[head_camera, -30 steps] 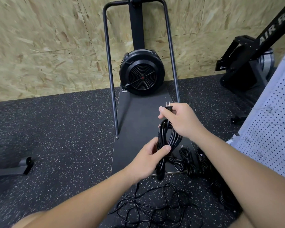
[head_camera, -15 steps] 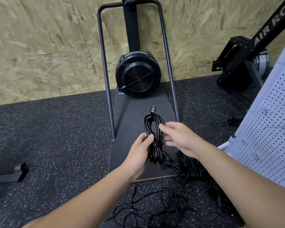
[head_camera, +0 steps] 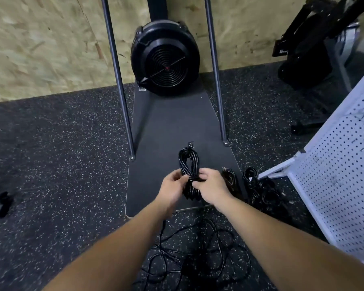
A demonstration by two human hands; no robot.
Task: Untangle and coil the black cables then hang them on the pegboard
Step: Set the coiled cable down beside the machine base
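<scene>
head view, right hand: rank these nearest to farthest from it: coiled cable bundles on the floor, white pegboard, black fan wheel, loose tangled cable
1. Coiled cable bundles on the floor: just right of the right hand, by the platform edge.
2. Loose tangled cable: on the floor below the hand, toward the person.
3. White pegboard: farther right, leaning.
4. Black fan wheel: far ahead, at the wall.

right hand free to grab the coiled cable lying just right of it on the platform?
Probably not yet. The right hand is pinching the wrap on the coiled bundle that the left hand also holds. The lying coil itself is uncovered, with nothing between.
</scene>
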